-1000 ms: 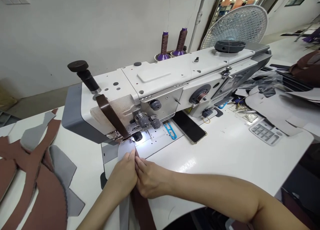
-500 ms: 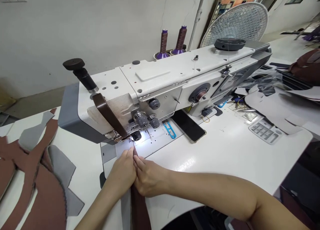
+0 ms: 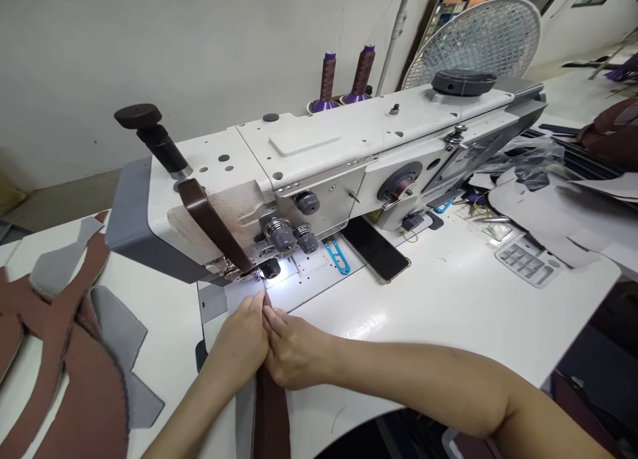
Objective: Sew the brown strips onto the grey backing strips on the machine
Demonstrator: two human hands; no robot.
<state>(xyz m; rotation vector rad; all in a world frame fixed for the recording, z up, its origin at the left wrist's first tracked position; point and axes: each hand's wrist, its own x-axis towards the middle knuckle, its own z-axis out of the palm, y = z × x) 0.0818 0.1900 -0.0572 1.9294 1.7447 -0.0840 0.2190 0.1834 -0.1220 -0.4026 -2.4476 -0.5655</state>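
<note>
Both hands pinch a long reddish-brown strip of material point(image 3: 272, 416) with a grey side, just in front of the needle area of a white sewing machine point(image 3: 319, 140). My left hand point(image 3: 242, 336) is closed on the strip's left side, its fingertips closest to the lit presser foot point(image 3: 258, 276). Pressed against it, my right hand point(image 3: 294, 349) grips the strip from the right with its fingers folded. Below the hands the strip hangs down toward the table's front edge. The part of the strip between the fingers is hidden.
Brown and grey cut pieces point(image 3: 74, 353) lie at the left. Under the machine arm are blue thread snips point(image 3: 337, 256) and a black phone point(image 3: 376, 250). Two brown thread spools point(image 3: 363, 74) and a fan point(image 3: 478, 44) stand behind. White pattern pieces point(image 3: 538, 206) cover the right side.
The view has shifted slightly. Both hands keep their grip on the strip in front of the presser foot, and the strip's lower end lies a little further left in view.
</note>
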